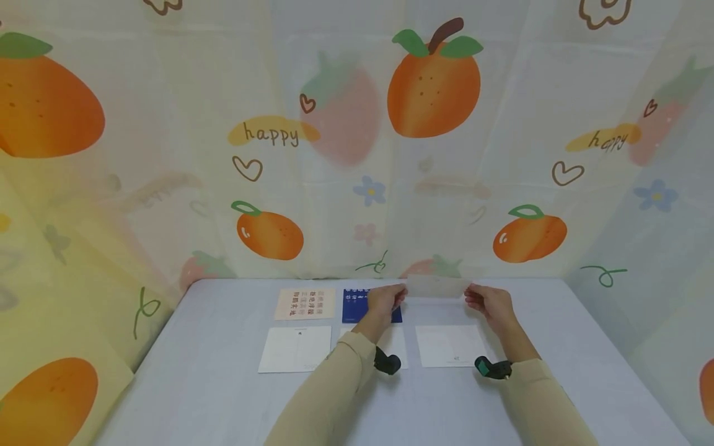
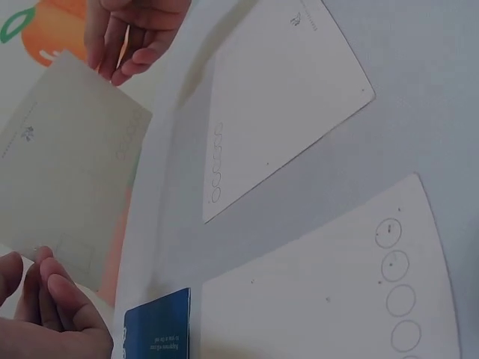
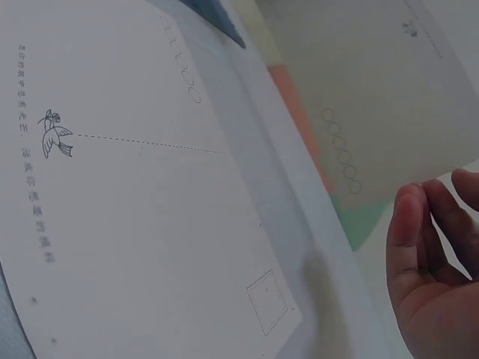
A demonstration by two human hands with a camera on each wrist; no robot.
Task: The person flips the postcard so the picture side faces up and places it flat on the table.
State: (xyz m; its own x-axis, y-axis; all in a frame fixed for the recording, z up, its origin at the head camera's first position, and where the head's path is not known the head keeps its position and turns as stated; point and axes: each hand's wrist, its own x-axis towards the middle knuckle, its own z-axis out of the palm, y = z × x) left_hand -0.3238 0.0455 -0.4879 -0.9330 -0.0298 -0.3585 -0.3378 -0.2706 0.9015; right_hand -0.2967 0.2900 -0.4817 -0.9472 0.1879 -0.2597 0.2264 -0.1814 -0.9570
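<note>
One pale card (image 1: 437, 287), raised right of the blue card (image 1: 355, 310), was pinched at opposite ends by the left hand (image 1: 385, 301) and right hand (image 1: 494, 303); left of the blue card lay a peach card (image 1: 305, 303)

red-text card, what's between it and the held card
In the head view, the blue card lies between them, with the left hand partly over it.

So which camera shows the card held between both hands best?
The left wrist view: the held card appears large, most of its face showing, including an emblem and circles, though the frame cuts its left side. The head view shows it small, its print unreadable; the right wrist view shows emblem and circles too, but crops more.
</note>
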